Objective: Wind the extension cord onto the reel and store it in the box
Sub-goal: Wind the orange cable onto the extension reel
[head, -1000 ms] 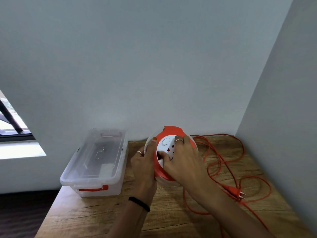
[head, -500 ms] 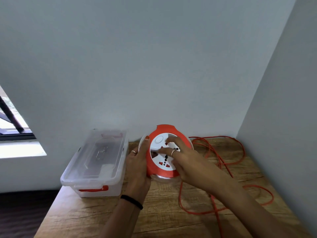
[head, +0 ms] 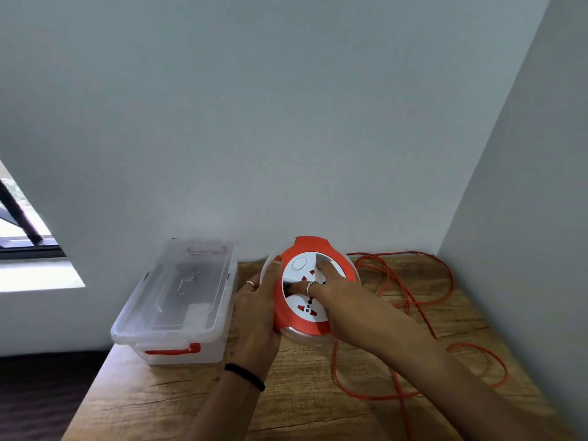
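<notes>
Clear lidded box sitting at the bench's back left corner, lid on. Left hand curled round the reel's left rim, firm grip steadying it. Right hand now lying over the white socket face, fingers in the hub, swung round from a second ago, so mid-crank by the look of it. Orange cord mostly sprawled in loops toward the back right corner, a bit less slack than before. Plenty of winding left, probably.
</notes>
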Tool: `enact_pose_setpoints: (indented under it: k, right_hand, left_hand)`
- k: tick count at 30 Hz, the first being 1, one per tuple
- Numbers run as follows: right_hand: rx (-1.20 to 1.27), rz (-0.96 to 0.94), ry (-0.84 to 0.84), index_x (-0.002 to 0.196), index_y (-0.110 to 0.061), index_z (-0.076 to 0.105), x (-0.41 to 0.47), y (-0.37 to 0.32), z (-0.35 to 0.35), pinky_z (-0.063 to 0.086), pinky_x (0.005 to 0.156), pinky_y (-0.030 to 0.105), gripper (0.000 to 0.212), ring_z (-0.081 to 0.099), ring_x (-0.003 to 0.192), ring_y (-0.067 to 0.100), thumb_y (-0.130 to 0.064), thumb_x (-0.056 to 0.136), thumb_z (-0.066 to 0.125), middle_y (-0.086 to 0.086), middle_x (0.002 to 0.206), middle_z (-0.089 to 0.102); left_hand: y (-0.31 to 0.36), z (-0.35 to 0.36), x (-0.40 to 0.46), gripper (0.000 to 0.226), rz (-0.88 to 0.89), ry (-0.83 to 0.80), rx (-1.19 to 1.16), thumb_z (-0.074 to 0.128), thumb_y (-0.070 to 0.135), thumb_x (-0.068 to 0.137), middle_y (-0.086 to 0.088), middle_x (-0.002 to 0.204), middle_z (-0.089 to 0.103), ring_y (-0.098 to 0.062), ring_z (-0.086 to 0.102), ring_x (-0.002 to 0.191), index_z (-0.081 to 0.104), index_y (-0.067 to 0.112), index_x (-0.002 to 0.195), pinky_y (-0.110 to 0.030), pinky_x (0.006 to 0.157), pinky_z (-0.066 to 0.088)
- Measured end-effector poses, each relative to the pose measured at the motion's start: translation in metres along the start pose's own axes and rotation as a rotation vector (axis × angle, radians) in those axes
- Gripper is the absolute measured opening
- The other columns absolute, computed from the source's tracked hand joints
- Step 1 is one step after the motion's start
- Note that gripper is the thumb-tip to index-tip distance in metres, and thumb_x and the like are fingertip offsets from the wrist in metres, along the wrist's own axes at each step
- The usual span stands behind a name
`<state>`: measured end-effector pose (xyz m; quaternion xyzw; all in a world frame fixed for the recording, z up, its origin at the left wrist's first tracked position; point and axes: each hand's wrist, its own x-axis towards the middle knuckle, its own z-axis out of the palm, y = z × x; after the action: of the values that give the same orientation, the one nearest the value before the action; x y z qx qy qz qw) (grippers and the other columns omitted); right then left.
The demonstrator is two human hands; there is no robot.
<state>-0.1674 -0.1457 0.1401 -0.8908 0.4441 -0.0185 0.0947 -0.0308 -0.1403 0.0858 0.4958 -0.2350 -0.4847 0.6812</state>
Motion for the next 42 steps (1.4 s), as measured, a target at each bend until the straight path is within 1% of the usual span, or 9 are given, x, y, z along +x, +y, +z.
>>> enact_pose_setpoints:
  k: [6, 10, 13, 17, 22, 27, 32, 36, 42]
  right_hand:
    - [0.033, -0.019, -0.001, 0.14, -0.04, 0.038, 0.011, 0.008, 0.008, 0.054, 0.088, 0.038, 0.076, 0.055, 0.115, 0.032, 0.001, 0.08, 0.056, 0.009, 0.147, 0.022]
    - [0.046, -0.051, -0.031, 0.143, -0.043, 0.03, 0.011, 0.014, 0.009, 0.053, 0.09, 0.039, 0.08, 0.052, 0.12, 0.034, -0.003, 0.079, 0.057, 0.012, 0.155, 0.011]
    - [0.089, -0.026, -0.051, 0.144, -0.041, 0.03, 0.006, 0.007, 0.006, 0.049, 0.096, 0.037, 0.07, 0.054, 0.118, 0.034, -0.014, 0.084, 0.056, 0.011, 0.156, 0.007]
    - [0.117, 0.062, 0.022, 0.14, -0.039, 0.039, 0.004, -0.007, 0.011, 0.043, 0.1, 0.036, 0.055, 0.052, 0.121, 0.036, -0.023, 0.089, 0.052, 0.013, 0.157, 0.003]
    - [0.122, 0.078, 0.057, 0.137, -0.036, 0.044, 0.007, -0.012, 0.012, 0.042, 0.101, 0.036, 0.042, 0.058, 0.114, 0.034, -0.026, 0.096, 0.046, 0.018, 0.154, 0.013]
    - [0.083, 0.081, 0.092, 0.135, -0.041, 0.044, 0.009, -0.016, 0.012, 0.048, 0.087, 0.031, 0.044, 0.062, 0.105, 0.032, -0.023, 0.095, 0.051, 0.017, 0.151, 0.017]
    - [0.111, 0.107, 0.126, 0.136, -0.038, 0.044, 0.005, -0.024, 0.011, 0.048, 0.093, 0.034, 0.044, 0.061, 0.106, 0.034, -0.028, 0.094, 0.05, 0.016, 0.153, 0.013]
    - [0.165, 0.148, 0.186, 0.135, -0.036, 0.048, 0.005, -0.026, 0.014, 0.046, 0.094, 0.032, 0.042, 0.058, 0.112, 0.032, -0.027, 0.095, 0.049, 0.015, 0.152, 0.016]
    - [0.288, 0.283, 0.271, 0.131, -0.034, 0.052, 0.012, -0.034, 0.013, 0.044, 0.092, 0.031, 0.039, 0.053, 0.117, 0.028, -0.026, 0.093, 0.05, 0.017, 0.142, 0.035]
  left_hand:
    - [0.004, -0.001, 0.0, 0.024, -0.004, -0.026, -0.009, 0.066, 0.03, 0.086, -0.009, 0.093, 0.076, -0.03, 0.073, 0.082, 0.071, 0.011, 0.101, -0.046, 0.075, 0.059]
    - [0.006, -0.002, 0.001, 0.02, 0.01, -0.035, -0.004, 0.065, 0.028, 0.087, -0.006, 0.09, 0.076, -0.028, 0.073, 0.078, 0.071, 0.014, 0.098, -0.041, 0.069, 0.06]
    - [0.003, -0.001, 0.0, 0.018, 0.006, -0.019, -0.002, 0.065, 0.027, 0.086, -0.007, 0.091, 0.076, -0.028, 0.073, 0.081, 0.071, 0.014, 0.097, -0.042, 0.07, 0.06]
    - [0.0, 0.0, 0.0, 0.024, -0.019, 0.002, -0.007, 0.067, 0.027, 0.086, -0.01, 0.093, 0.076, -0.028, 0.073, 0.082, 0.071, 0.009, 0.1, -0.041, 0.072, 0.059]
    - [-0.002, -0.001, 0.0, 0.028, -0.016, 0.015, 0.004, 0.067, 0.028, 0.086, -0.01, 0.092, 0.076, -0.027, 0.073, 0.081, 0.07, 0.007, 0.103, -0.037, 0.067, 0.059]
    - [0.0, -0.003, 0.001, 0.027, 0.0, 0.021, 0.014, 0.066, 0.029, 0.087, -0.008, 0.089, 0.076, -0.025, 0.074, 0.077, 0.07, 0.007, 0.103, -0.036, 0.063, 0.058]
    - [0.002, -0.003, 0.001, 0.017, 0.043, -0.008, 0.044, 0.063, 0.03, 0.088, -0.003, 0.087, 0.076, -0.025, 0.074, 0.08, 0.071, 0.016, 0.095, -0.04, 0.07, 0.06]
    - [0.005, -0.001, -0.001, 0.013, 0.066, -0.027, 0.03, 0.063, 0.028, 0.089, -0.001, 0.083, 0.076, -0.02, 0.074, 0.075, 0.071, 0.018, 0.092, -0.029, 0.057, 0.058]
    - [0.001, 0.004, -0.002, 0.019, 0.046, 0.012, 0.021, 0.066, 0.035, 0.086, -0.004, 0.092, 0.076, -0.023, 0.074, 0.082, 0.071, 0.019, 0.095, -0.041, 0.072, 0.059]
